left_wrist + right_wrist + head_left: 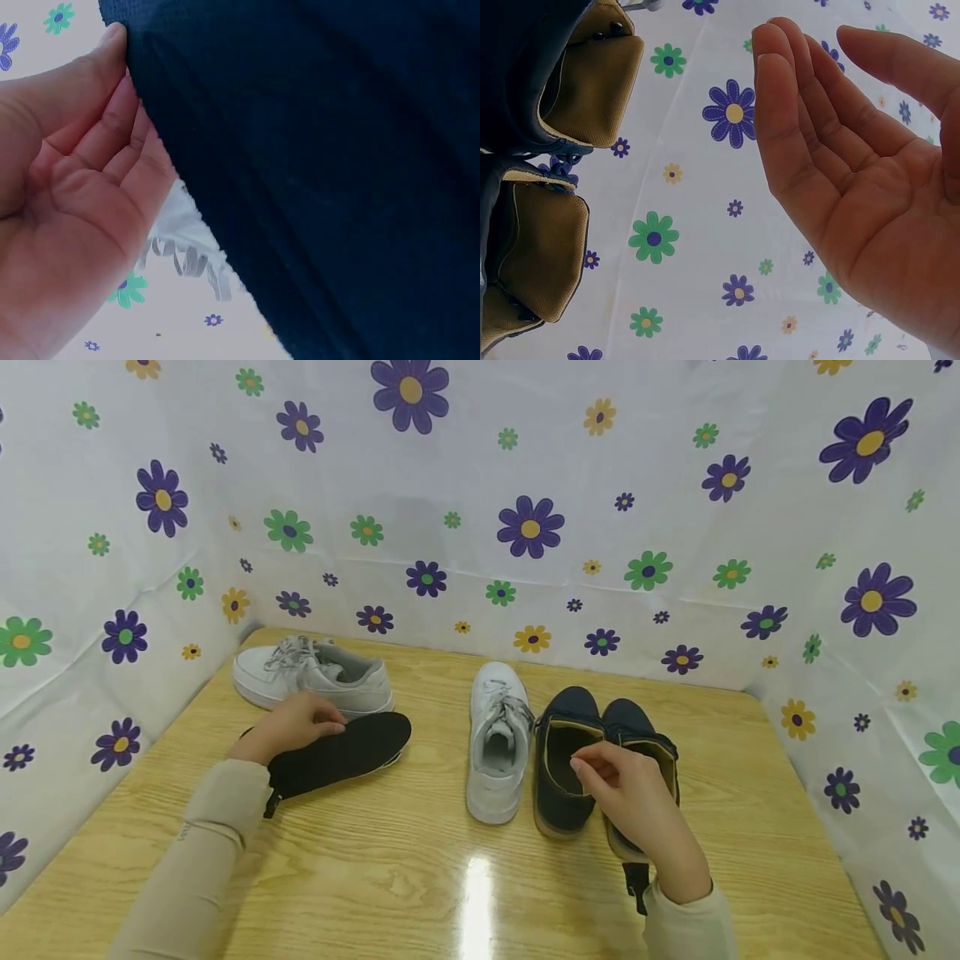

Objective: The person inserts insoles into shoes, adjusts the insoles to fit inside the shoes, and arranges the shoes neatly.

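My left hand [288, 727] pinches the edge of a black insole [345, 752], held over the left of the table in front of a white sneaker [273, 672]. In the left wrist view the insole [300, 165] fills much of the picture, with the thumb of the left hand [82, 172] on its rim. A thin pale edge shows beneath it in the head view. My right hand [633, 793] hovers over a pair of navy shoes, the left one [555, 818] and the right one [626, 718]. Its fingers bend loosely and hold nothing, apart from the thumb in the right wrist view.
Another white sneaker [495, 793] stands mid-table, toe toward the back, close beside the navy pair. At the back left a further white sneaker [367, 681] lies against the first. A flowered cloth [465, 468] walls the wooden table [375, 885] at back and sides.
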`<action>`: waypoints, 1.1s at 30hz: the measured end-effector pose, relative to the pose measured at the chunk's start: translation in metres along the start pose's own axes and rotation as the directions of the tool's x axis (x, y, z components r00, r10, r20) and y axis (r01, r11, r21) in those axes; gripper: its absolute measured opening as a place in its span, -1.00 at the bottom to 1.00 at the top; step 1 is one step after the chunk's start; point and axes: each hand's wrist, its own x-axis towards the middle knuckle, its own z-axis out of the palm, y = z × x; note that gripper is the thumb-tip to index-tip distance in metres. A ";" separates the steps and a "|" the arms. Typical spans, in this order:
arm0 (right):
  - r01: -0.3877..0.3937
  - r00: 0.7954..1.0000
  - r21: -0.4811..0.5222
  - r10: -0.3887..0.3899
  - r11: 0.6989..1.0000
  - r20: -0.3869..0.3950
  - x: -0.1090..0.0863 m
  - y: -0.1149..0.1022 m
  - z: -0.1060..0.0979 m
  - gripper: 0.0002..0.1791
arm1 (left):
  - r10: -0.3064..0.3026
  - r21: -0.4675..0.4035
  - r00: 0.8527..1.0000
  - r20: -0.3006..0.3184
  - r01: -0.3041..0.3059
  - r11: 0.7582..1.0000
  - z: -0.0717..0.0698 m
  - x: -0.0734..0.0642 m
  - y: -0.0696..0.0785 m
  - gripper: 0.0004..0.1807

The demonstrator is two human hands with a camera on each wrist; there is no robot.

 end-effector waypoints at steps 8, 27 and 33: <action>-0.011 1.000 -0.011 0.011 1.000 0.005 0.000 -0.001 -0.001 -0.87 | 0.007 -0.064 0.993 0.114 0.001 0.998 0.011 0.002 0.003 -0.91; -0.021 1.000 -0.026 0.021 0.999 0.019 0.000 -0.002 0.000 -0.87 | 0.097 -0.078 0.985 0.140 -0.086 0.993 0.021 0.002 0.019 -0.91; -0.013 1.000 -0.027 0.013 1.000 0.014 0.000 -0.002 0.001 -0.88 | 0.104 -0.123 0.993 0.060 -0.096 0.988 0.014 0.007 0.045 -0.88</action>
